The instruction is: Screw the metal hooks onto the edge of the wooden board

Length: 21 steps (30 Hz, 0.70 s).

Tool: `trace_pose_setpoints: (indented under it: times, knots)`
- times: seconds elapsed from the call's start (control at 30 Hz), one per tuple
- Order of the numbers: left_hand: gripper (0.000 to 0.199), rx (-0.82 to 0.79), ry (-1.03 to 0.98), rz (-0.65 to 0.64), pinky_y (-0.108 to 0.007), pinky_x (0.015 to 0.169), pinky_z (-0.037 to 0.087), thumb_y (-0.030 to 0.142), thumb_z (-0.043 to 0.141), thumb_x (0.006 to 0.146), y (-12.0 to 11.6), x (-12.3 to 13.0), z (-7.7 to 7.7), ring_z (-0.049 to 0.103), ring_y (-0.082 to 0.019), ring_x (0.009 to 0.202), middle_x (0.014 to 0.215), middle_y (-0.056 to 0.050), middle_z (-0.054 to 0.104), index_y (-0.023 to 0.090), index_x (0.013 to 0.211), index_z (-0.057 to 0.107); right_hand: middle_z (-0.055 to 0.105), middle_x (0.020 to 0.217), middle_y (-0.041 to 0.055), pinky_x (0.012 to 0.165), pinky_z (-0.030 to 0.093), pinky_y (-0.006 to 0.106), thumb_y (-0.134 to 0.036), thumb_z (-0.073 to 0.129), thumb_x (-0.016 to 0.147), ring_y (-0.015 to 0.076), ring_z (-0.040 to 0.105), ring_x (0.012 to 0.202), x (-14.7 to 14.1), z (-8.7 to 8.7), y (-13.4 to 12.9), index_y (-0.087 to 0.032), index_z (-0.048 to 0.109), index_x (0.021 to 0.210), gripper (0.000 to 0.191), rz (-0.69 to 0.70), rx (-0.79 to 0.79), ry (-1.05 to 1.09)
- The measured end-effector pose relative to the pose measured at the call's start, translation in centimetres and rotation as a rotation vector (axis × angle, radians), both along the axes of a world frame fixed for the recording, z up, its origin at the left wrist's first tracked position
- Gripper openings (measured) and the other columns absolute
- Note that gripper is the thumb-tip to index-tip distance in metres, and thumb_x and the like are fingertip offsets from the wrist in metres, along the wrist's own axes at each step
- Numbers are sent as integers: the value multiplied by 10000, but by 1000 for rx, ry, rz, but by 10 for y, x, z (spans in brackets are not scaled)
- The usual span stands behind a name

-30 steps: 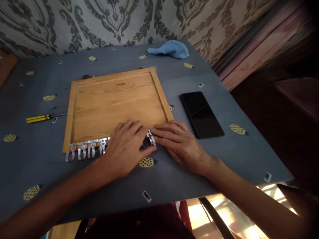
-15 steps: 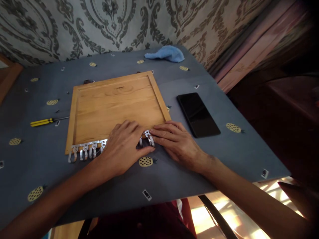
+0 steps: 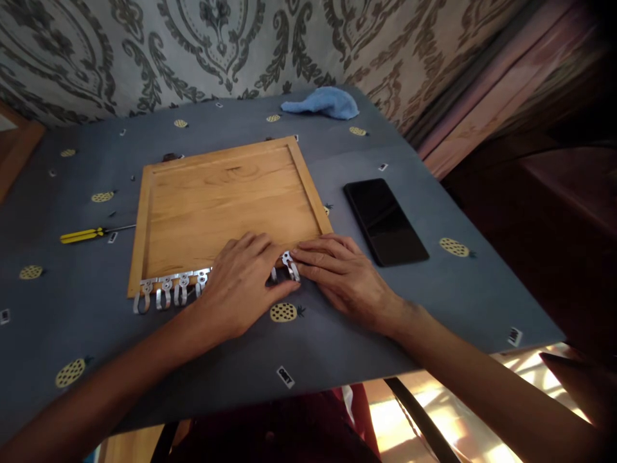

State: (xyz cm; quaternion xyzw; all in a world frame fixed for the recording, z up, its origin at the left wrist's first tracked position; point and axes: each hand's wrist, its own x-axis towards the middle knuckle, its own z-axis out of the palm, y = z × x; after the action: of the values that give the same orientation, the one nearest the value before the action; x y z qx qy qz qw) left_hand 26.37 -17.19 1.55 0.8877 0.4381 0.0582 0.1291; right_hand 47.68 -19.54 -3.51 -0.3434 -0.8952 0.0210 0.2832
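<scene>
Head view: the left hand (image 3: pixel 241 283) and right hand (image 3: pixel 349 283) curl half-open over the hook strip (image 3: pixel 174 277), hold unclear; uneven pressure could skew it towards the worktop's (image 3: pixel 337 363) near edge.

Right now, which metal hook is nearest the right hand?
The rightmost visible hook, right by the right hand's fingertips. Another, partly hidden, sits nearer the left hand; the other four in view are left of that hand.
</scene>
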Motion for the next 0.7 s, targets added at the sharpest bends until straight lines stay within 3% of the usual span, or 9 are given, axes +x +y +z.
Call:
trace_pose_setpoints:
  times: [0.5,0.7]
  knots:
    - [367,0,13,-16,-418,877,483,450,690,858,1,1,1,596,-264,1013,1027,-53,659,173,1096,654,710,1235,93,987,481,457,-110,504,966,257,596,1196,-1,2,-1,-127,697,1122,249,17,-4,13]
    - [381,-7,38,-23,-427,883,474,474,685,858,1,-1,3,588,-275,1042,1047,-50,664,174,1089,643,723,1217,53,1023,433,487,-132,495,969,236,612,1168,0,1,-1,-207,691,1173,292,-2,-24,-27]
